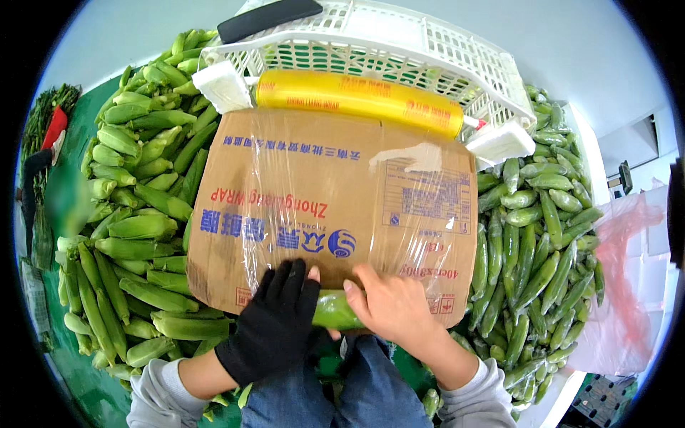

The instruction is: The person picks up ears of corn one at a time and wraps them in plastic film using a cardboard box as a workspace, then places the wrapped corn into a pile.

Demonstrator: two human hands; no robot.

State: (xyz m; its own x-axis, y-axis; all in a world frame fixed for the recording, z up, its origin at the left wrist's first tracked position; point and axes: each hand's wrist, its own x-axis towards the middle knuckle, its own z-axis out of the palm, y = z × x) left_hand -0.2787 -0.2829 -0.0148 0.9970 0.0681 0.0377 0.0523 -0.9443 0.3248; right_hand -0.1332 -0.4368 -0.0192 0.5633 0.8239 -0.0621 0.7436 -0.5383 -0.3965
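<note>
An ear of corn in its green husk lies crosswise at the near edge of a flattened cardboard box, under clear plastic film. My left hand, in a black glove with bare fingertips, grips its left end. Bare, my right hand holds the other end, its thumb and fingers on the wrapped husk. Stretched film covers the cardboard from the yellow roll of cling wrap at the far edge down to the corn. White foam blocks stand at both ends of the roll.
Unwrapped corn ears are heaped at the left. At the right lies a pile of film-wrapped ears, beside a pink plastic bag. A white plastic crate stands behind the roll, with a dark flat object on top.
</note>
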